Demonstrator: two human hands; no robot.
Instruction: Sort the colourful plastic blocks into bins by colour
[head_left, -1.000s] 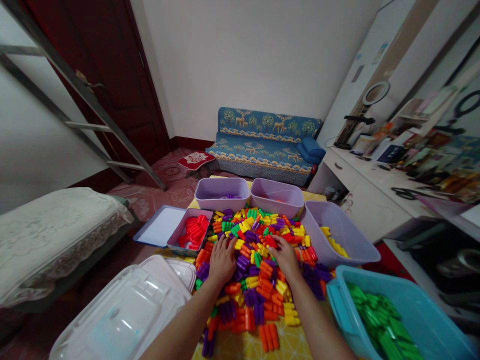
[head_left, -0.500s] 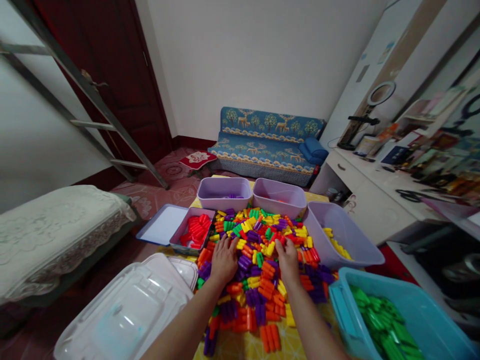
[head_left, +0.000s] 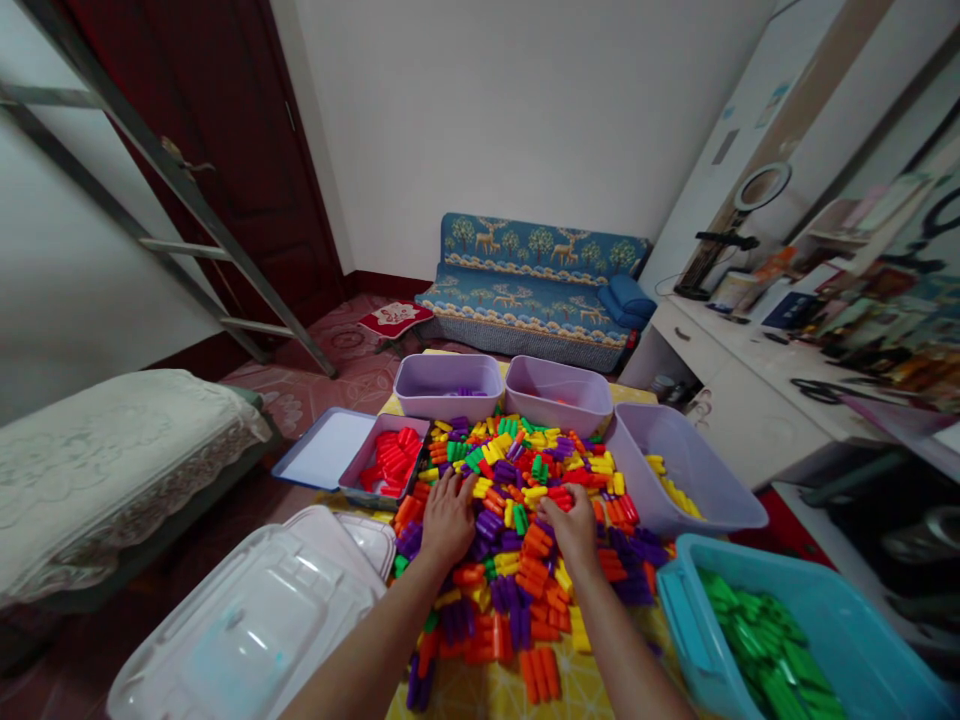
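Many ribbed plastic building pieces [head_left: 514,600] in red, orange, yellow, green and purple lie heaped on the table. My left hand [head_left: 450,522] rests palm down on the left part of the heap, fingers apart and holding nothing I can see. At the right of the heap, my right hand [head_left: 574,525] has its thumb and fingers around a red plastic piece [head_left: 558,496]. A yellow piece [head_left: 534,494] lies just left of that thumb. Red pieces [head_left: 396,458] fill part of a metal tin [head_left: 352,482] left of the heap.
Purple bins [head_left: 450,405] [head_left: 559,408] stand behind the heap; another purple bin [head_left: 720,515], with yellow pieces, is at right. Nearer is a blue bin [head_left: 686,625] of green pieces [head_left: 772,640]. Clear plastic lids [head_left: 255,620] lie at front left.
My right hand has shifted slightly, its thumb spreading left and down. The red and yellow pieces by its fingertips have changed position. My left hand stays almost still.
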